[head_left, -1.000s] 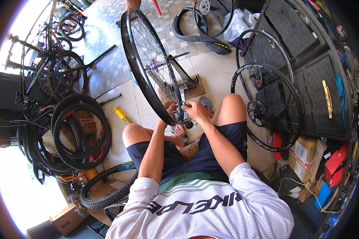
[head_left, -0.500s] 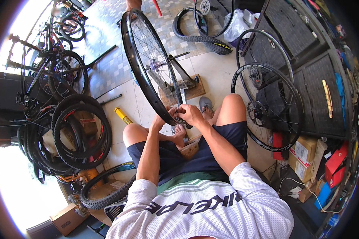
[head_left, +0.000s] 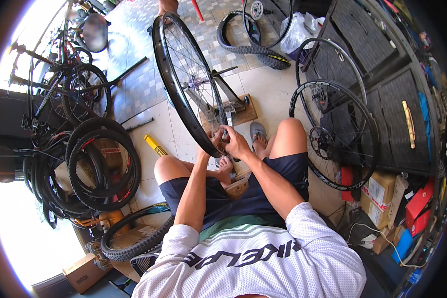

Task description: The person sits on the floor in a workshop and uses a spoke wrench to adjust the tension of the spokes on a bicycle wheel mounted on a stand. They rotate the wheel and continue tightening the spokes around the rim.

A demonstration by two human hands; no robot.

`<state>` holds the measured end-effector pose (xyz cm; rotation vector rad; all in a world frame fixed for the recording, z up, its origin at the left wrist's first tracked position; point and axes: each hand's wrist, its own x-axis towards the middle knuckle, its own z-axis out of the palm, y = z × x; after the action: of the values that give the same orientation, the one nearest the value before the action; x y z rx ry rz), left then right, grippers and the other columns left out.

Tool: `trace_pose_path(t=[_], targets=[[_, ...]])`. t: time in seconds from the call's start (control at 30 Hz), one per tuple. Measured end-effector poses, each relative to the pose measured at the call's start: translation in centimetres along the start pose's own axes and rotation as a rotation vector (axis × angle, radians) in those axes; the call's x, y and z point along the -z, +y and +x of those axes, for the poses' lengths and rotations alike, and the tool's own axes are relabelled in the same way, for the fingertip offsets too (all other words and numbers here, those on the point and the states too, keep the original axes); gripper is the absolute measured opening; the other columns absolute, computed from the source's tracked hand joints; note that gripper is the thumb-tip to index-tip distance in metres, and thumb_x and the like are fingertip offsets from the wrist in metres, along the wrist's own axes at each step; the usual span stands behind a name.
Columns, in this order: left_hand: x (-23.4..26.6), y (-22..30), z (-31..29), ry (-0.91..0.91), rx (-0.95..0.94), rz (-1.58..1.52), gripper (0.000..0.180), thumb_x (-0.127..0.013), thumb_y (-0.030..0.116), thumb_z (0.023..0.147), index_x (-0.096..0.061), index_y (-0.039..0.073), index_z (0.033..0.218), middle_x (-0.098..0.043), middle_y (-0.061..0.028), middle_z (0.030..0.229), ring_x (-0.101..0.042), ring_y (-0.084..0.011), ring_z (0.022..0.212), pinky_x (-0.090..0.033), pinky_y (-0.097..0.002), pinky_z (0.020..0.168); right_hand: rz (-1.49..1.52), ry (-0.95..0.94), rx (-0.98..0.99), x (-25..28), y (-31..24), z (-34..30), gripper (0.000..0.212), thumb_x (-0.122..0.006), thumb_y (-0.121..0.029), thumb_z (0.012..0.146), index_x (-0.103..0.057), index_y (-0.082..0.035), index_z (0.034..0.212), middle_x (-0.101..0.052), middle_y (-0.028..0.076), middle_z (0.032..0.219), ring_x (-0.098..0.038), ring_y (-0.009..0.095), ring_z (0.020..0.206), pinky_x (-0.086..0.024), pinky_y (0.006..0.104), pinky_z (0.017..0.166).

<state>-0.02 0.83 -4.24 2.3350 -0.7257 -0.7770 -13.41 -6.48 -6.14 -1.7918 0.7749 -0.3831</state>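
Note:
A black bicycle wheel [head_left: 171, 79] with thin spokes and no tyre stands upright before me. Its axle is held in a metal truing stand [head_left: 227, 93] on a wooden base [head_left: 247, 114]. At the near end of the rim, my left hand [head_left: 207, 144] has its fingers closed at the rim and spokes. My right hand [head_left: 236, 145] is pinched right beside it, against the inner side of the rim. Whatever lies between the right fingertips is too small and covered to make out. Both forearms reach forward over my knees.
Bicycles [head_left: 59, 84] and hanging tyres [head_left: 102, 171] crowd the left. A yellow box [head_left: 155, 145] lies near my left knee. More wheels [head_left: 328, 134] lean on dark cabinets [head_left: 395, 109] at right. A loose tyre [head_left: 256, 48] lies ahead, near another person's foot [head_left: 168, 6].
My left hand has shifted slightly up along the rim, and the right fingers have changed their bend. The wheel keeps nearly the same place; the view has moved a little.

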Motion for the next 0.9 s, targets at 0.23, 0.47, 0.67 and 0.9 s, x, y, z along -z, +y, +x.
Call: trace_pose_path(t=[0.23,0.47,0.67,0.9], targets=[[1.8,-4.3,1.8,-0.213,-0.220,-0.131,0.059,-0.073,0.057,0.081,-0.065,-0.001,0.076,-0.057,-0.0014,0.063,-0.051,-0.0101,0.054,-0.040,-0.0293,0.046,0.195,-0.086,-0.043,-0.2,-0.1,0.3,0.055,-0.070,-0.018,0.082,-0.051,-0.007,0.133,-0.072,0.015,0.089,-0.068,0.024,0.077,-0.052,0.0347,0.072],[0.5,-2.5,1.4,0.020,-0.248,0.187,0.065,-0.070,0.061,0.079,-0.061,-0.001,0.060,-0.057,-0.0092,0.050,-0.057,-0.0151,0.050,-0.045,-0.0358,0.049,-0.079,0.085,0.049,0.0,-1.9,-0.1,0.065,-0.074,-0.025,0.075,-0.049,-0.007,0.132,-0.071,0.015,0.088,-0.067,0.036,0.084,-0.052,0.0450,0.077],[0.5,-3.0,0.9,0.005,-0.215,-0.126,0.057,-0.064,0.052,0.090,-0.060,0.003,0.061,-0.053,-0.0022,0.051,-0.050,-0.0109,0.046,-0.037,-0.0294,0.045,0.045,0.008,0.001,0.1,-1.5,-0.2,0.063,-0.073,-0.025,0.081,-0.048,-0.002,0.133,-0.071,0.015,0.088,-0.069,0.029,0.082,-0.053,0.0384,0.075],[0.3,-3.7,1.4,0.002,0.002,-0.603,0.052,-0.055,0.052,0.097,-0.065,0.001,0.092,-0.059,-0.0016,0.070,-0.055,-0.0105,0.059,-0.044,-0.0255,0.051,0.569,-0.196,-0.127,-0.6,0.7,0.5,0.037,-0.063,-0.014,0.093,-0.056,0.002,0.125,-0.071,0.009,0.095,-0.064,0.010,0.084,-0.051,0.0264,0.074]])
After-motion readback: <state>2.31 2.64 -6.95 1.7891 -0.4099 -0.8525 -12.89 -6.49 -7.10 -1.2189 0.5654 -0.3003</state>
